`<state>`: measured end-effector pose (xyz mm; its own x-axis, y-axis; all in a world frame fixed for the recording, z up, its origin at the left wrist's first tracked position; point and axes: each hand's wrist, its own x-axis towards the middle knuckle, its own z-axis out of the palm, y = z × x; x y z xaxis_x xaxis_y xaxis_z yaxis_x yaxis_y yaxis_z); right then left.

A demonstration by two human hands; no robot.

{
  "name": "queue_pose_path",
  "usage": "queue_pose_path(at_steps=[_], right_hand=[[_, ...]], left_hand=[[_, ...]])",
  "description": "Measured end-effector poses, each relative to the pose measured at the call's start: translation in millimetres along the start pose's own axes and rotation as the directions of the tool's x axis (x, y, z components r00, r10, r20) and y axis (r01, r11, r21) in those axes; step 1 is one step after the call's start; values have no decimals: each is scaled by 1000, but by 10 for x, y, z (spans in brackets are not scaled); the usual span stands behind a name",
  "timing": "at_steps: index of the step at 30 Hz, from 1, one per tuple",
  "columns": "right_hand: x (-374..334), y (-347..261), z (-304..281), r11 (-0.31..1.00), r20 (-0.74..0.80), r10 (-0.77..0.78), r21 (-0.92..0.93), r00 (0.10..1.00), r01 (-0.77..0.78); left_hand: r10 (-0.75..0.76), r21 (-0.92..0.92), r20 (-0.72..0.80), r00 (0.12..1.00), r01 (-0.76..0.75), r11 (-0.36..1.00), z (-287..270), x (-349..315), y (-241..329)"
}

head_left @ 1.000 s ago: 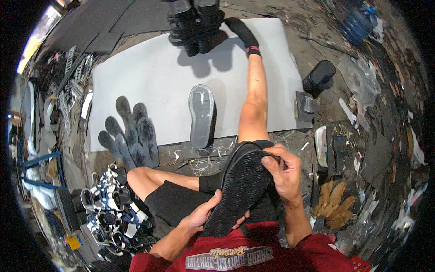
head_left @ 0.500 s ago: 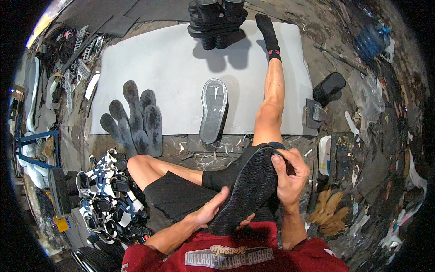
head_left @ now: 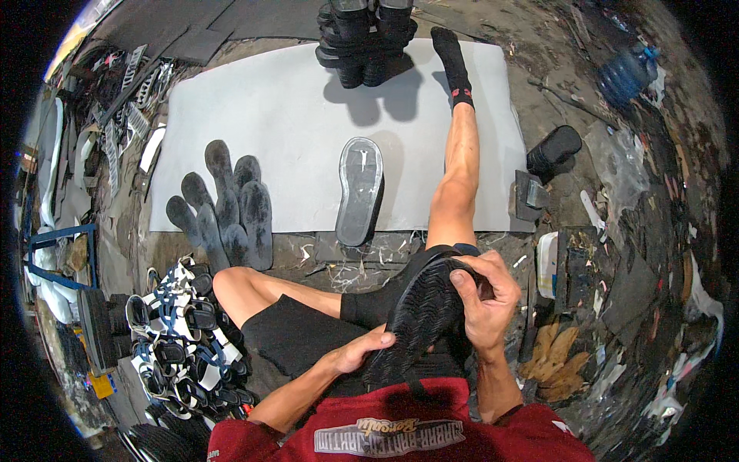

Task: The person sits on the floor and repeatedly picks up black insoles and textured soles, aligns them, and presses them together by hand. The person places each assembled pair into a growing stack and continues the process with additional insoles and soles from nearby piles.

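Observation:
A black sandal (head_left: 416,327) is held over my lap, its wavy-treaded sole turned up and tilted. My right hand (head_left: 489,300) grips its far right end, thumb on the sole's edge and fingers curled behind. Closed round the nearer left edge is my left hand (head_left: 360,350); its thumb rests on the rim while its other fingers are hidden underneath. Beyond my legs, a single dark grey sole with a pale rim (head_left: 360,192) lies on the white sheet (head_left: 300,100).
Several dark insoles (head_left: 231,208) fan out at the sheet's left. A heap of white, black and navy straps (head_left: 185,339) sits beside my bent knee. Stacked black soles (head_left: 362,46) stand at the far edge. Rightward are a brown glove (head_left: 550,354) and a black roll-shaped piece (head_left: 554,148).
The sandal has tipped, so its tread shows narrower and its side more. My left hand has shifted slightly along the edge; both hands keep their hold.

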<state>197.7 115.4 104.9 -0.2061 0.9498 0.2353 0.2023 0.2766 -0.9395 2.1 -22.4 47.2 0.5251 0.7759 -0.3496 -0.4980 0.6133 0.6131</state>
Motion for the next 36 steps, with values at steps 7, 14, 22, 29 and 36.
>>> queue_pose_path(at_steps=[7,14,22,29,36], right_hand=[[-11,-52,202,998,63,42,41,997,-45],[-91,-132,326,996,184,74,-52,980,-66],[-161,-96,518,998,94,-55,-33,994,59],[-142,-184,584,999,134,-34,-7,990,36],[-76,-242,646,979,282,181,39,942,-200]], left_hand=[[349,-92,-124,929,-361,928,187,483,828],[402,-153,-191,896,-432,889,-60,264,800],[555,331,-282,783,-463,822,-79,188,770],[570,313,-317,758,-483,817,-90,92,693],[468,230,-317,825,-412,882,-48,-97,857]])
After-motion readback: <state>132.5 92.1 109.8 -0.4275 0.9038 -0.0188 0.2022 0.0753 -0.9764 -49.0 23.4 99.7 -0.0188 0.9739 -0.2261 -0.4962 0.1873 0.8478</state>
